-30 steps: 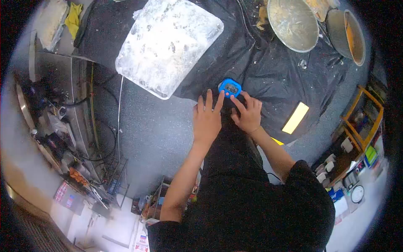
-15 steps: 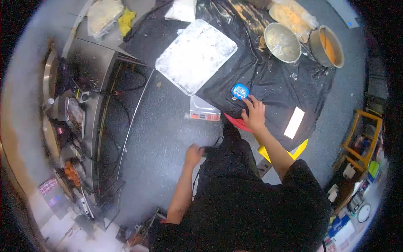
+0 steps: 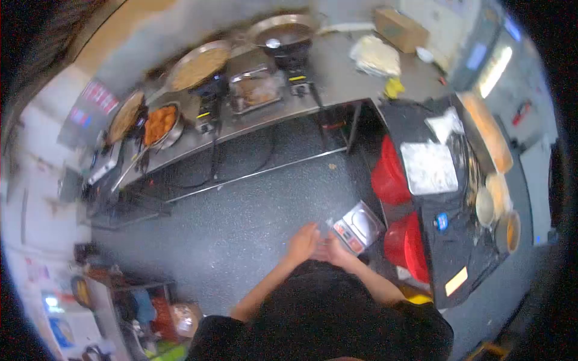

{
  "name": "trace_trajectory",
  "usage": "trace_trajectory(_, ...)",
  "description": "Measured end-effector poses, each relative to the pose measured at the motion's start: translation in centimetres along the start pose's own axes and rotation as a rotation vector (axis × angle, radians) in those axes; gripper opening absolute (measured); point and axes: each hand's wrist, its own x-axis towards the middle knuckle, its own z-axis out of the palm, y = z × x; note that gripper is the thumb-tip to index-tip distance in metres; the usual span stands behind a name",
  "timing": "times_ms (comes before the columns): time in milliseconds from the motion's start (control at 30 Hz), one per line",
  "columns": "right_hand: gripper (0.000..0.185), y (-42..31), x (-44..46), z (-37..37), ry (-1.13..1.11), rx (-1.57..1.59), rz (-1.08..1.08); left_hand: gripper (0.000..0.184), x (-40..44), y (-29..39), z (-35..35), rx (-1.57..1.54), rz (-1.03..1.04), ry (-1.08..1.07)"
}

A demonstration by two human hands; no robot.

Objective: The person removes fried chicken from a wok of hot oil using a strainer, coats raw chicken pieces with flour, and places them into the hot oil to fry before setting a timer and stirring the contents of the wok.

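Note:
In the head view my left hand (image 3: 304, 242) and my right hand (image 3: 338, 249) are close together in front of my body, both smeared by motion. Whether anything is between their fingers does not show. Just beyond my right hand is a digital scale (image 3: 360, 227) with a silver plate and an orange-red panel. Two red tubs (image 3: 390, 174) stand by the side of the black-covered table (image 3: 444, 256). On that table lie a small blue device (image 3: 441, 221) and a metal tray (image 3: 430, 168) coated in white powder, both away from my hands.
Along the back counter (image 3: 337, 84) are wide pans (image 3: 201, 65), a tray of food (image 3: 256, 91) and a bowl of browned pieces (image 3: 161, 126). Pots (image 3: 509, 231) stand at the table's far side. A shelf unit (image 3: 141, 289) is at lower left. Grey floor (image 3: 241, 234) lies between.
My view has swung left towards the counter. My right hand has left the blue device and come beside my left hand in front of my body.

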Motion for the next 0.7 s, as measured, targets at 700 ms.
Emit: trace_trajectory(700,0.011,-50.2,34.7,14.4,0.466,-0.722,-0.846,0.022,-36.3,-27.3,-9.1,-0.622,-1.950,0.598)
